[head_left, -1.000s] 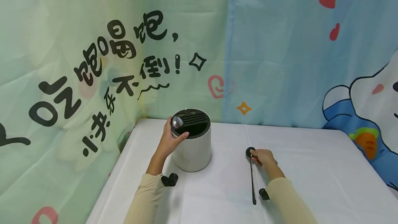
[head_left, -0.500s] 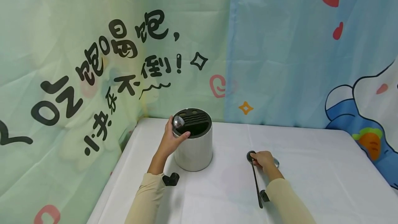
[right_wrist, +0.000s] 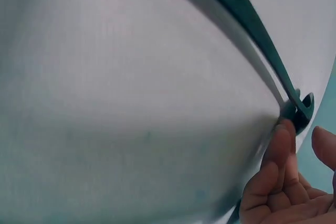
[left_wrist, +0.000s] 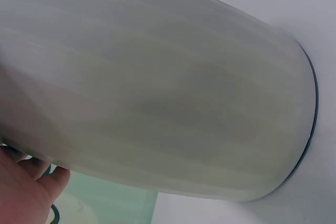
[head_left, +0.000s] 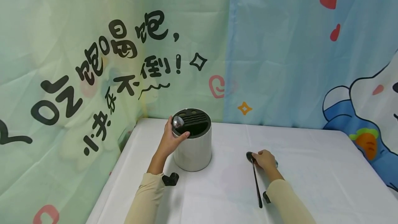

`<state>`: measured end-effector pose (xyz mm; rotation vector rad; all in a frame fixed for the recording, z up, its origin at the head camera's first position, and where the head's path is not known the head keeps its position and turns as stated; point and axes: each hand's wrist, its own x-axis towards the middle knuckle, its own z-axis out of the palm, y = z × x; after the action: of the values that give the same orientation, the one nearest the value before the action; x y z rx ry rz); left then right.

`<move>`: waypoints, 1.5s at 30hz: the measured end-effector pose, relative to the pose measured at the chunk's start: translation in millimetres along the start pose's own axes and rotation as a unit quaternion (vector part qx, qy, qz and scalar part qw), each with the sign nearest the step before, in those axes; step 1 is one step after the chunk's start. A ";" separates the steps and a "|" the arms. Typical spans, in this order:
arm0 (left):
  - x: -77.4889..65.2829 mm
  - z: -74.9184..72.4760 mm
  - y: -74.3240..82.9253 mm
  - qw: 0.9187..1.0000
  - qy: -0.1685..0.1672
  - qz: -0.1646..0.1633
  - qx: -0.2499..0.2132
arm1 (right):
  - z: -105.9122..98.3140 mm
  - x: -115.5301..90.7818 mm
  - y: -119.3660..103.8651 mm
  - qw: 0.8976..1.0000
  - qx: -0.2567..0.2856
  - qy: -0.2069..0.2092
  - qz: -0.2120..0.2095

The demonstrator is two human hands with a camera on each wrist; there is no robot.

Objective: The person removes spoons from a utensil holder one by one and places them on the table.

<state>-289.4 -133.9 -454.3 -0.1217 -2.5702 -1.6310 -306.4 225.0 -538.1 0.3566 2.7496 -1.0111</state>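
Observation:
My left hand (head_left: 171,139) grips the white cylindrical utensil holder (head_left: 193,155) at its top, thumb over the front rim and fingers round the far left side. A silver spoon (head_left: 178,122) stands in the dark slotted top, its shiny bowl up beside the fingers. On the right, a dark long-handled spoon (head_left: 256,184) lies on the white table, handle toward me. My right hand (head_left: 265,160) is at its bowl; in the right wrist view the fingertips (right_wrist: 283,129) are right at the bowl (right_wrist: 304,114), while the thumb stands apart. The holder's wall (left_wrist: 173,87) fills the left wrist view.
A shiny rounded piece (head_left: 276,163) shows just behind the right hand, mostly hidden by it. The white tablecloth (head_left: 220,186) spans the table up to printed curtains (head_left: 280,61) at the back and left. Black camera mounts (head_left: 170,179) sit at the wrists.
The spoon's handle end has swung right, toward the right wrist, then stayed. My right hand has drawn slightly right, uncovering more of the bowl. The left hand and holder keep their place.

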 end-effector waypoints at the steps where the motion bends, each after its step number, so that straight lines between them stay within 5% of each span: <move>1: -0.7 0.0 -0.1 1.000 0.000 0.001 0.001 | -1.1 -0.6 -0.1 1.000 -0.005 -0.001 -0.002; 14: 1.0 -1.1 -1.0 1.000 0.001 0.005 -0.004 | -39.2 -1.5 -27.6 1.000 -0.002 -0.007 -0.025; 22: 3.8 -2.7 -2.2 1.000 0.005 0.006 -0.004 | -52.1 0.1 -107.8 0.988 0.008 -0.004 -0.154; 27: 4.2 -1.5 -3.7 1.000 0.003 0.002 -0.009 | -42.8 -16.4 -170.3 0.964 0.040 0.015 -0.261; 33: 3.2 -0.6 -2.4 1.000 -0.001 -0.003 -0.016 | -17.4 -41.2 -227.1 0.941 0.061 -0.026 -0.331; 38: 2.9 -0.7 -1.5 1.000 -0.005 0.003 -0.019 | 4.8 -51.8 -252.9 0.935 0.058 -0.060 -0.344; 45: 3.3 -4.4 -2.5 1.000 -0.010 0.009 -0.012 | 24.6 -52.4 -269.5 0.941 0.005 -0.081 -0.330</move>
<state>-292.8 -138.9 -454.3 -0.1634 -2.5573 -1.6629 -331.7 1.5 -378.7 -0.6682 2.7468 -1.1140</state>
